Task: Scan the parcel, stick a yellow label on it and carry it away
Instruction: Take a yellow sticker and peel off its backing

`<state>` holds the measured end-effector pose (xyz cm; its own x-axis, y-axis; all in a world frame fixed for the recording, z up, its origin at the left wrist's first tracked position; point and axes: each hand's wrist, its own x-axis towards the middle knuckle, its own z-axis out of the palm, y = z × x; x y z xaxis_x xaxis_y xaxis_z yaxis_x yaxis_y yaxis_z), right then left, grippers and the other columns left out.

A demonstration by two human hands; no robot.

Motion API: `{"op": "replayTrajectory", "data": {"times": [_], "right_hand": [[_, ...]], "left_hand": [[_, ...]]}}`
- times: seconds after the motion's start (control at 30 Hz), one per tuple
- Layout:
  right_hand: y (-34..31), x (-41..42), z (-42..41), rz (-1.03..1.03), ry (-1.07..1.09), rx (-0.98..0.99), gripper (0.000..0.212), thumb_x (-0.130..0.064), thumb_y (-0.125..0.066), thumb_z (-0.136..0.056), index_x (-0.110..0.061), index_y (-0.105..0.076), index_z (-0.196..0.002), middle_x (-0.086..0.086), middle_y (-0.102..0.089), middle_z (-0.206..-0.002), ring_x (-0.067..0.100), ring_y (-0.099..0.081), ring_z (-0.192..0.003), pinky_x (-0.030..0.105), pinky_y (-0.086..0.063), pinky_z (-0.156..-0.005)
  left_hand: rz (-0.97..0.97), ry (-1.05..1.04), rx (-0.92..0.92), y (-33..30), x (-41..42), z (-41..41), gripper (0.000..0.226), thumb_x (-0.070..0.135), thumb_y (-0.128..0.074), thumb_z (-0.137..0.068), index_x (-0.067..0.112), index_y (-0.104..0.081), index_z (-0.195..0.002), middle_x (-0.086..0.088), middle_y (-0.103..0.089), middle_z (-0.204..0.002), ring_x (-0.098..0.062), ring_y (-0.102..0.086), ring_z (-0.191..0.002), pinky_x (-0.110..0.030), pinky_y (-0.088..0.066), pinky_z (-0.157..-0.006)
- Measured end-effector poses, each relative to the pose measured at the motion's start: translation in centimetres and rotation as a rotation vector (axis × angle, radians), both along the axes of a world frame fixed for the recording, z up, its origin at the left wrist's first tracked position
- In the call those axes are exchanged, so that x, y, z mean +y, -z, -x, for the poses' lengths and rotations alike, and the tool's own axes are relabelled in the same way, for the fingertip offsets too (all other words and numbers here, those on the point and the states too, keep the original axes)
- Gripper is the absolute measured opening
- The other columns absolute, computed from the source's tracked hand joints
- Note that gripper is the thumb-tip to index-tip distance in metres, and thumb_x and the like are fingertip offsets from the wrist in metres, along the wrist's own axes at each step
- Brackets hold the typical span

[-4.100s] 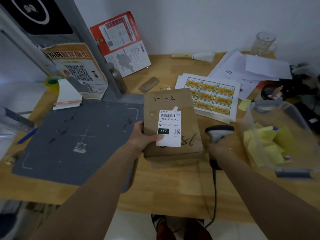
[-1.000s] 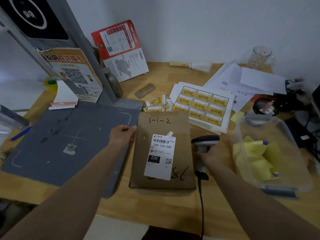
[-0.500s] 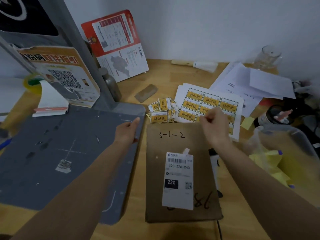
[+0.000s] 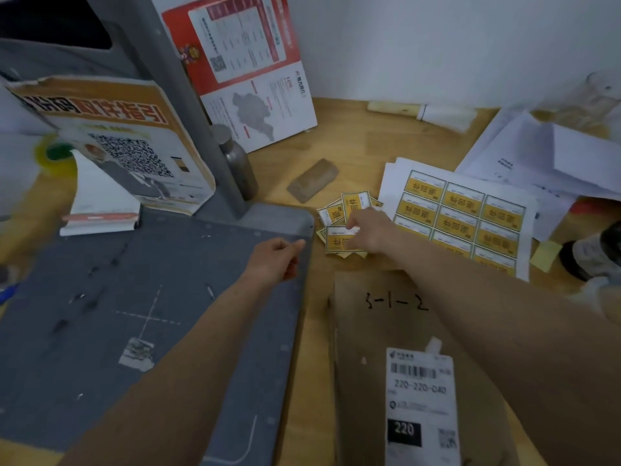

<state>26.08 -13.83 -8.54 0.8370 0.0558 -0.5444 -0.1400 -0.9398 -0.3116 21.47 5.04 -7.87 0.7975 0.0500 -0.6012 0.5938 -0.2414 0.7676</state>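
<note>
One right hand [image 4: 368, 232] touches a yellow label [image 4: 342, 240].

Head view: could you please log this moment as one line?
step: picking label | right hand: on loose yellow label | left hand: over grey mat | parcel: flat on desk, no yellow label

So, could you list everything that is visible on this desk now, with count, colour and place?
parcel: 1, brown, near edge, white shipping label on top
loose labels: several, yellow, small pile beyond parcel
label sheet: 1, yellow on white, right of pile
mat: 1, grey, left
post: 1, grey, behind mat
QR sign: 1, orange, left of post
poster: 1, red and white, against wall
bottle: 1, metal, beside post
block: 1, brown, centre
papers: several, white, right
left hand: on mat's right edge
right hand: fingers on a loose label
</note>
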Motion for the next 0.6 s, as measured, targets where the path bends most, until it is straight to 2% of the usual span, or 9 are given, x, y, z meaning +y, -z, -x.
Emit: {"op": "replayTrajectory", "data": {"times": [0.13, 0.23, 0.33, 0.4, 0.5, 0.57, 0.6], "right_hand": [[2.3, 0.9, -1.3, 0.196, -0.179, -0.041, 0.071, -0.034, -0.074, -0.076, -0.012, -0.04, -0.134, 0.017, -0.036, -0.14, 0.036, -0.029, -0.131, 0.046, -0.037, -0.103], [3.0, 1.2, -1.7, 0.37, -0.288, -0.109, 0.082, -0.038, -0.077, -0.072, -0.006, -0.035, -0.134, 0.017, -0.037, -0.139, 0.034, -0.033, -0.131, 0.045, -0.037, -0.101], [3.2, 1.1, -1.9, 0.43, -0.34, -0.135, 0.082, -0.037, -0.078, -0.072, -0.006, -0.034, -0.134, 0.015, -0.044, -0.137, 0.032, -0.04, -0.128, 0.044, -0.039, -0.101], [3.4, 1.0, -2.0, 0.363, -0.315, -0.101, 0.069, -0.029, -0.076, -0.075, -0.009, -0.038, -0.129, 0.013, -0.052, -0.129, 0.031, -0.049, -0.12, 0.043, -0.042, -0.095], [3.0, 0.6, -1.8, 0.207, -0.211, -0.074, 0.035, -0.016, -0.068, -0.082, -0.011, -0.05, -0.112, 0.009, -0.059, -0.11, 0.031, -0.057, -0.104, 0.038, -0.044, -0.077], [2.1, 0.2, -1.7, 0.064, -0.11, -0.099, 0.014, -0.016, -0.065, -0.085, -0.009, -0.054, -0.09, 0.007, -0.057, -0.089, 0.028, -0.059, -0.087, 0.033, -0.042, -0.066], [1.4, 0.0, -1.6, -0.039, -0.032, -0.112, 0.015, -0.017, -0.065, -0.086, -0.009, -0.053, -0.082, 0.006, -0.054, -0.081, 0.026, -0.06, -0.077, 0.033, -0.041, -0.061]], "left_hand": [[-0.025, -0.023, 0.056, 1.1, 1.3, -0.6, 0.032, 0.029, -0.062, -0.091, 0.012, -0.052, -0.067, -0.006, -0.055, -0.065, -0.019, -0.052, -0.059, -0.036, -0.045, -0.07], [0.019, -0.089, 0.078, 1.7, 1.6, -0.7, 0.032, 0.024, -0.062, -0.092, 0.012, -0.051, -0.064, -0.008, -0.051, -0.062, -0.019, -0.047, -0.054, -0.036, -0.042, -0.069], [0.044, -0.121, 0.097, 2.0, 1.8, -0.7, 0.031, 0.02, -0.061, -0.093, 0.01, -0.054, -0.064, -0.007, -0.05, -0.06, -0.015, -0.045, -0.049, -0.03, -0.04, -0.057], [0.021, -0.107, 0.109, 2.3, 1.9, -0.6, 0.031, 0.021, -0.061, -0.093, 0.008, -0.055, -0.065, -0.008, -0.052, -0.062, -0.015, -0.047, -0.051, -0.027, -0.04, -0.055], [0.013, -0.087, 0.12, 2.4, 1.8, -0.5, 0.03, 0.022, -0.061, -0.092, 0.008, -0.055, -0.067, -0.009, -0.053, -0.066, -0.017, -0.048, -0.056, -0.028, -0.043, -0.06], [0.024, -0.086, 0.11, 2.2, 1.5, -0.5, 0.021, 0.021, -0.061, -0.092, 0.005, -0.057, -0.08, -0.007, -0.053, -0.067, -0.015, -0.049, -0.056, -0.026, -0.046, -0.059], [0.031, -0.089, 0.095, 2.0, 1.2, -0.5, 0.018, 0.021, -0.062, -0.092, 0.004, -0.056, -0.089, -0.006, -0.054, -0.067, -0.014, -0.05, -0.056, -0.025, -0.047, -0.057]]}}
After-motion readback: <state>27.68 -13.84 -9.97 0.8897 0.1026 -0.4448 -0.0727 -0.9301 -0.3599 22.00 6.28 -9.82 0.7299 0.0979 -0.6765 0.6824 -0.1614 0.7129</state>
